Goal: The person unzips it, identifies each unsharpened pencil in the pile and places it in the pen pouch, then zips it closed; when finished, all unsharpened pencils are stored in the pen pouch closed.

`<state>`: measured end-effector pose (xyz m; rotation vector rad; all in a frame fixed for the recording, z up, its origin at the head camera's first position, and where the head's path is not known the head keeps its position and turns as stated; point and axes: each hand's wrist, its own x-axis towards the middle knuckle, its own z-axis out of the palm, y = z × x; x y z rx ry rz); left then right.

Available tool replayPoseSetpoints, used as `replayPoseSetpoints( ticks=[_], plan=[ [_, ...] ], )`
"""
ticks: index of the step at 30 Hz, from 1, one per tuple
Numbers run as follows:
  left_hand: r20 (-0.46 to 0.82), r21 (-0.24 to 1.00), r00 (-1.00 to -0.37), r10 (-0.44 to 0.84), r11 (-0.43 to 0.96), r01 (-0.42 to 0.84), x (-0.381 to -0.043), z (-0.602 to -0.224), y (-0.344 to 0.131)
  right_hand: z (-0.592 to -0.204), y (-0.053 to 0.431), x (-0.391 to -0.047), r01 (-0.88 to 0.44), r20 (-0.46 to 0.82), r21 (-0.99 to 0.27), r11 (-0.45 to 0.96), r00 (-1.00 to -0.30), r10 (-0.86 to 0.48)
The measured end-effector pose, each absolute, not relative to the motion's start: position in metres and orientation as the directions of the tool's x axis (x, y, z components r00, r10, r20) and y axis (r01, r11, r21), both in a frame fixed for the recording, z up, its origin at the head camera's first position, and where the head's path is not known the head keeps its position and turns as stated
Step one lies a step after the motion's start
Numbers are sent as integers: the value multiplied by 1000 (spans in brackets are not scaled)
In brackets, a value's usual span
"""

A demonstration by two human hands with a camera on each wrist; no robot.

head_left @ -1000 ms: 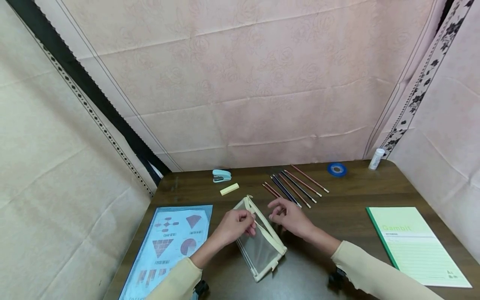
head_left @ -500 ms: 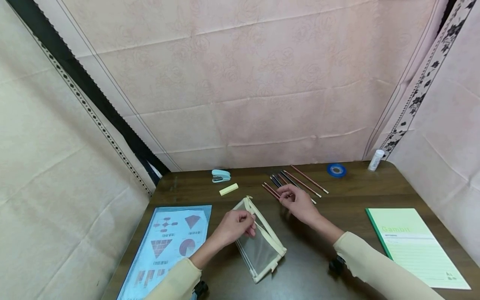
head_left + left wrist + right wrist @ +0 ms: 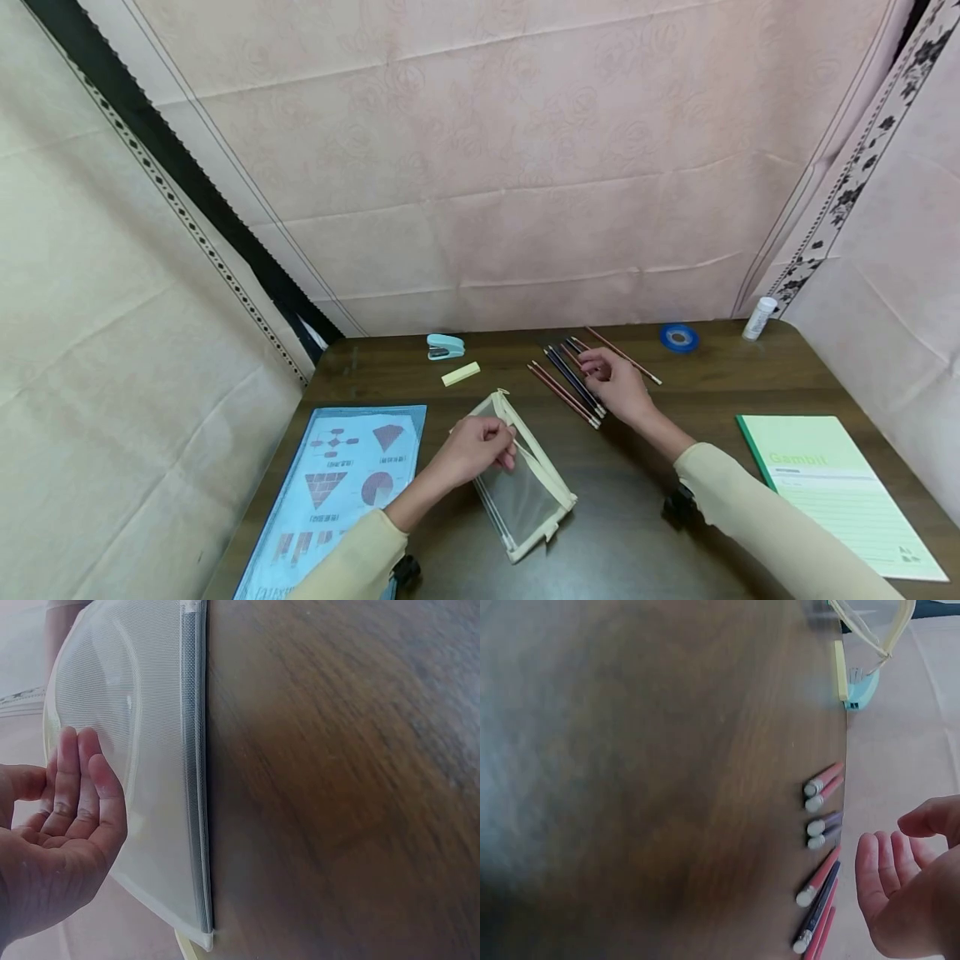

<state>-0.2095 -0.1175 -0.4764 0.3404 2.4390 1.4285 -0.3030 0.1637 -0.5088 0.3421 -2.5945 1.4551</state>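
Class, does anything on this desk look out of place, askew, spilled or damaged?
Nothing looks spilled or damaged. Slightly untidy at most: the pencils lie loose and unevenly spaced, and the mesh pouch sits slantwise to the far edge of the desk.

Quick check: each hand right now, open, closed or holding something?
Left hand: holding, pinching the edge of the pouch.
Right hand: open, over the pencils; whether it touches one cannot be told.

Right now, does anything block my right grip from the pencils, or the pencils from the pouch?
Nothing visible: the right grip is at the pencils, and only tabletop shows between them and the pouch.
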Motion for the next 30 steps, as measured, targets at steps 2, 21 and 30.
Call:
replayPoseSetpoints(
  ticks=[2, 21, 30],
  plan=[
    [-134, 875, -927, 349, 481, 55, -210, -476, -117, -509, 166, -306, -281, 251, -816, 506, -959, -128],
    [-142, 873, -922, 359, 484, 54, -214, -480, -115, -527, 171, -334, -320, 296, -696, 642, -943, -150],
    [-148, 881, -920, 363, 471, 44, -216, -480, -114, -528, 172, -333, -331, 282, -654, 681, -941, -187]
  ],
)
